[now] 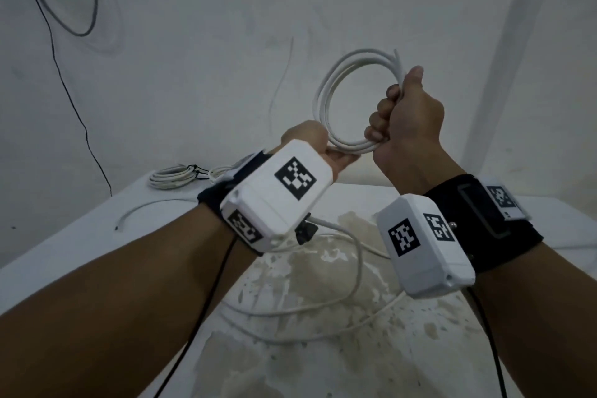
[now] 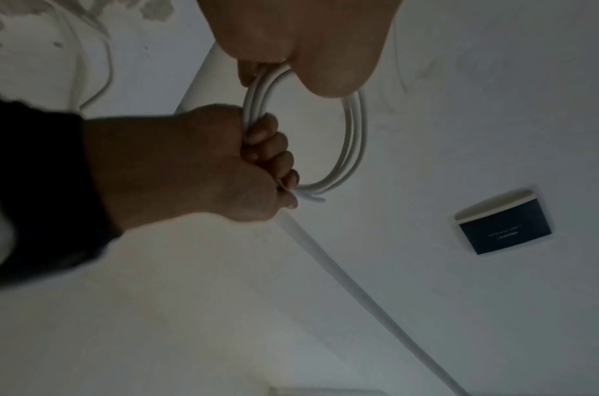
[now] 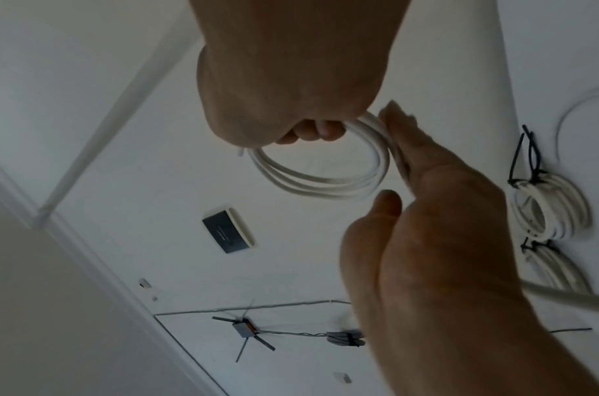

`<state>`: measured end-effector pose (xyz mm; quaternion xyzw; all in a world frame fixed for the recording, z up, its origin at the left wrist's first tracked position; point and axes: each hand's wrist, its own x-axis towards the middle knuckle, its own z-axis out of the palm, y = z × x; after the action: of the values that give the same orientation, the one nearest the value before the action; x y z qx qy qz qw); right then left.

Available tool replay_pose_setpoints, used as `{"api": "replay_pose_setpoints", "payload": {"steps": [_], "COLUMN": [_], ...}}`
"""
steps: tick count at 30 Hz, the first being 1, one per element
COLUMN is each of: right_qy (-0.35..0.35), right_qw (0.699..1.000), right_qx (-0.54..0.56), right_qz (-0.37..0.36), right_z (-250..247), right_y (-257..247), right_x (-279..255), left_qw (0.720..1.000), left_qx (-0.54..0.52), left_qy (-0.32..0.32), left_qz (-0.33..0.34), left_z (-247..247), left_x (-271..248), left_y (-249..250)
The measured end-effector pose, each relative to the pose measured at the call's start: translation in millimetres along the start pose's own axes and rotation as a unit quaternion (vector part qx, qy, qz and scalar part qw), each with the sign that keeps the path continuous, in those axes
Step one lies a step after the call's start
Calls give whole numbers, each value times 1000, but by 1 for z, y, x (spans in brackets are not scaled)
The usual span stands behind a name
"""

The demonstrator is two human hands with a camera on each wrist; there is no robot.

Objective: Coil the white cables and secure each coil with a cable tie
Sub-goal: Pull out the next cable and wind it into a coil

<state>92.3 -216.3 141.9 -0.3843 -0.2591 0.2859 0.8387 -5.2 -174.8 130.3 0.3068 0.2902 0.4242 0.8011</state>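
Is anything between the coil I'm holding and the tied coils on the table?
Nothing visible. The coil is in the air, held by the left hand and right hand. The tied coils lie at the far left of the table.

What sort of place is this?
Probably a bare makeshift workroom: a stained white table, plain white wall with a loose black wire, and tied cable coils lying on the table.

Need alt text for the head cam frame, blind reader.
The right hand grips a raised coil of white cable in a fist while the left hand pinches its lower edge. Loose white cable trails over the stained table; a tied coil lies at its far left.
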Motion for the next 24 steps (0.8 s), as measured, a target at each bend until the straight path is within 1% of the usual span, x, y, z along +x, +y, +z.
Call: {"api": "replay_pose_setpoints", "payload": {"steps": [3,5,7,9,13,16,20,23,24], "right_qy": [-4,-11,-17,-16,2,7,-22,-53,-61], "right_qw": [1000,1000,1000,1000,1000,999,996,994,993], "right_qx": [0,-14,-24,-25,-4,18,25,18,17], "right_qz": [0,-2,-3,-1,9,33,77,98,102], "right_z": [-1,-1,-2,-1,-1,-5,-6,-3,-2], "right_y": [-9,-13,-15,-14,-6,8,30,37,37], "right_x": [-2,-3,-5,-7,-5,-4,-13,-20,-21], "left_qw": [999,995,981,967,953,940,934,916,916], "left_qx": [9,80,167,218,254,285,286,327,324], "left_qy": [-6,0,0,-8,-11,-2,9,16,14], "left_qz": [32,61,99,132,167,190,213,231,235], "left_z": [-4,-7,-8,-9,-12,-13,-9,-12,-14], "left_x": [-6,-6,-5,-7,-4,2,7,12,14], "left_y": [6,7,8,12,21,25,28,30,32]}}
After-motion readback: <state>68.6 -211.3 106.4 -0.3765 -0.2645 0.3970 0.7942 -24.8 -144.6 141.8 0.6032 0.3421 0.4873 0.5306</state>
